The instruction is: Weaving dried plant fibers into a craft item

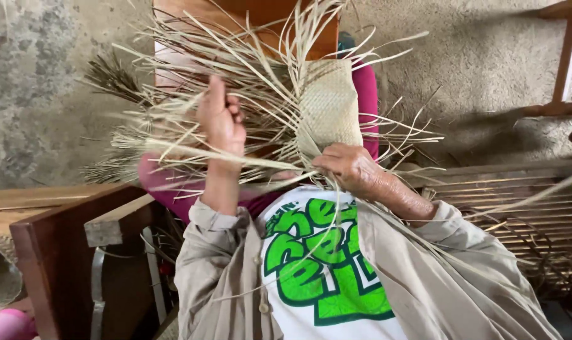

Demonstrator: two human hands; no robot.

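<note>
Straw-coloured woven mat piece lies over the lap, loose strips fanning outward. Left hand, grip closed on several strips; right hand, grip pinching the mat's lower edge.

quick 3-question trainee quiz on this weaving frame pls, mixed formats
1. True or false: the left hand is raised among the loose strips.
2. Which hand rests at the lower edge of the woven panel? A) left B) right C) neither
3. Fill in: the loose strips fan out mostly toward the ____ side of the picture from the woven panel.

Key
1. True. It is closed on several strips.
2. B. The right hand sits at the panel's base, pinching strips there.
3. Left.
</note>
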